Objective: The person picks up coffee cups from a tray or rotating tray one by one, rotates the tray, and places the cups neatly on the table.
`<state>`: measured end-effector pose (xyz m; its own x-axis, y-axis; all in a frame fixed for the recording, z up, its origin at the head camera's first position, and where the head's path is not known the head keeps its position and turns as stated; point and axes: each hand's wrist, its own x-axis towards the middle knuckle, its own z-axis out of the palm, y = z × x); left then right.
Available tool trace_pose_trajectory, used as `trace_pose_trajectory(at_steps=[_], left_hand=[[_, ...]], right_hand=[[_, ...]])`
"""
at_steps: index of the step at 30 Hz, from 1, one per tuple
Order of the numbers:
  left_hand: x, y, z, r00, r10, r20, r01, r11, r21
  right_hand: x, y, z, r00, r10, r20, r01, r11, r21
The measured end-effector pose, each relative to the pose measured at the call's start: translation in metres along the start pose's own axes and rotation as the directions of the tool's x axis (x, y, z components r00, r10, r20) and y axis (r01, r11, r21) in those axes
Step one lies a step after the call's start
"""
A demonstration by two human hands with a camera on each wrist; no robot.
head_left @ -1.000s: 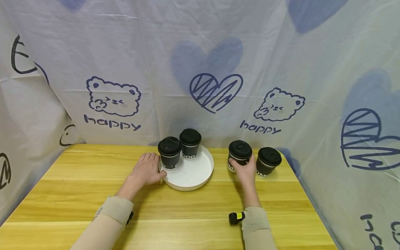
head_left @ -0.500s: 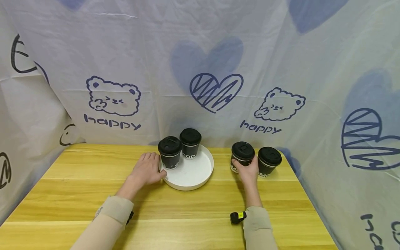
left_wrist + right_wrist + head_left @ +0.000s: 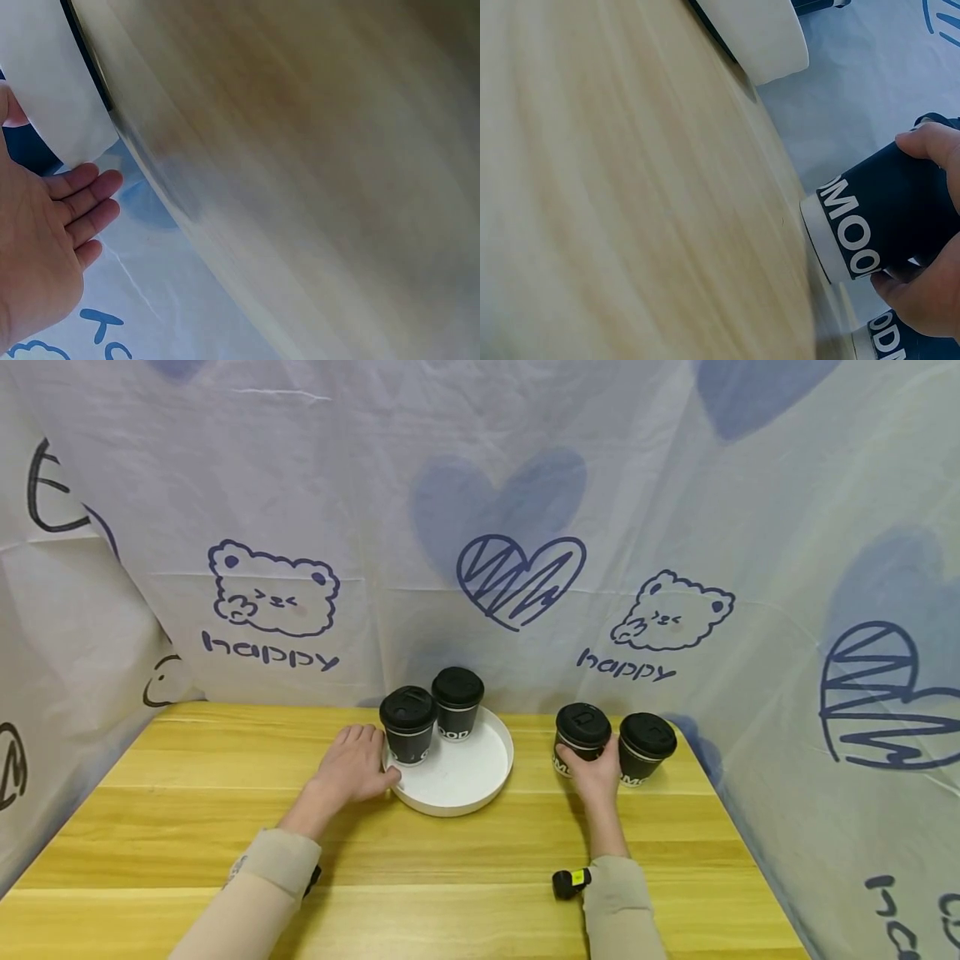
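Note:
My right hand (image 3: 598, 781) grips a black lidded paper coffee cup (image 3: 582, 728) at the right of the table, thumb on one side and fingers on the other. The right wrist view shows this cup (image 3: 877, 206) with its base at the tabletop. Close beside it, to the right, stands a matching coffee cup (image 3: 645, 745). At the left side of a round white tray (image 3: 476, 777), my left hand (image 3: 351, 766) touches the rim with its fingers fairly straight. Two more lidded cups stand on the tray: one front left (image 3: 408, 722), one behind it (image 3: 457, 697).
The wooden table (image 3: 435, 877) ends at a pale printed cloth (image 3: 390, 527) hanging at the back and sides. A small black device with a yellow label (image 3: 572, 882) sits at the right wrist. Bare wood lies between the tray and the gripped cup.
My right hand has shifted the gripped cup slightly right, close to the neighbouring cup; in the last half second it has barely moved. The left hand and tray have stayed put.

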<state>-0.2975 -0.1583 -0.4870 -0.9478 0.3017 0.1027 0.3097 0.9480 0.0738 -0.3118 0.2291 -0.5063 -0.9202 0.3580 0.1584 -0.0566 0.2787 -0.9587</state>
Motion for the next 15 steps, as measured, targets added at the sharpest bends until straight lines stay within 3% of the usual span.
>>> trace_pose_trajectory(at_steps=[15], left_hand=[[0.0005,0.0004,-0.0022,1.000,-0.012,0.015,0.012,1.000,-0.018]], right_hand=[[-0.0054,0.0000,-0.0045,0.998,0.060,0.015,-0.059,0.998,-0.031]])
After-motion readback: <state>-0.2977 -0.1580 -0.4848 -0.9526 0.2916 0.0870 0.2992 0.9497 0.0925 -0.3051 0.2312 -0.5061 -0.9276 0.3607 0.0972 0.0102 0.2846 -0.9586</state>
